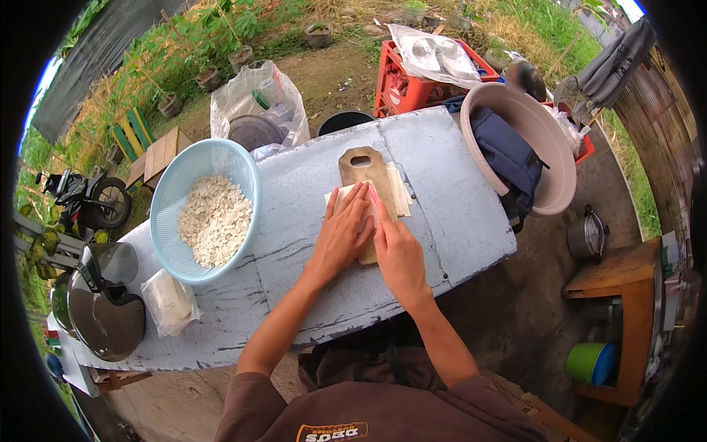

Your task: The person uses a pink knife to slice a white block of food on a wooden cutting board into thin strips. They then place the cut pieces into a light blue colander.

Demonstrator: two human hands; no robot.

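Observation:
A worn wooden cutting board (362,160) with a handle slot lies on the metal-topped table. Across it rests a small stack of thin pale sheets (333,198), which my left hand (343,226) presses down with flat fingers. My right hand (399,248) grips a narrow pink tool (374,193), apparently a knife, with the index finger laid along it; its handle is hidden in my palm. The tool touches the sheets beside my left fingertips. Cut pale strips (399,190) lie at the board's right edge. Left of my hands, a light-blue plastic colander (160,204) holds many small pale cut pieces (215,221).
A plastic-wrapped packet (170,301) and a visored helmet (107,315) sit at the table's left end. A beige tub (558,182) with a dark blue bag (508,146) adjoins the right end. Beyond the table stand a red crate (406,91) and a clear sack of bottles (226,105).

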